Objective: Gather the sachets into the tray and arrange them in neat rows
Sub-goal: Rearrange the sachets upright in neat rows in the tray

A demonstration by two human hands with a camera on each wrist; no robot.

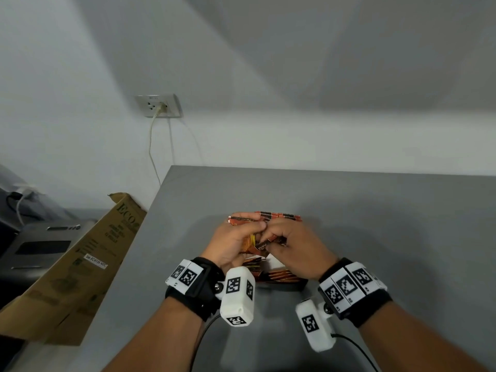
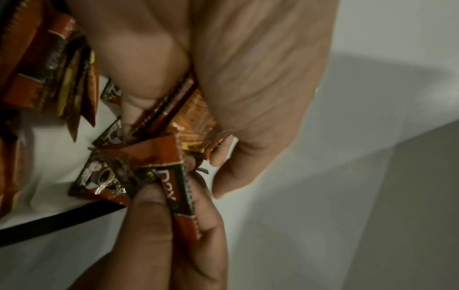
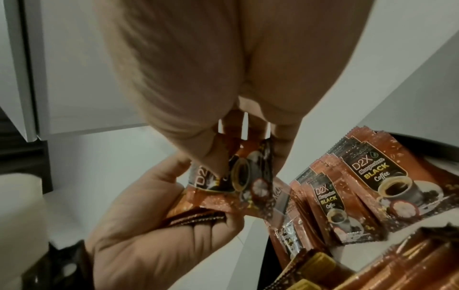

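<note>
While left hand (image 1: 230,244) grips sachets (image 3: 198,208), right hand (image 1: 294,249) pinches one (above tray (image 1: 291,286)).

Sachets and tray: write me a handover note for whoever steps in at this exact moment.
Left hand: holds a small stack of sachets in its curled fingers, above the tray.
Right hand: pinches one sachet at the stack, either adding or pulling it; I cannot tell which.
Done: rows of sachets already stand on edge in the tray, labels facing one way.
Left: set the held sachets into the rows and straighten them. The hands hide part of the tray in the head view, so check for loose sachets.
</note>
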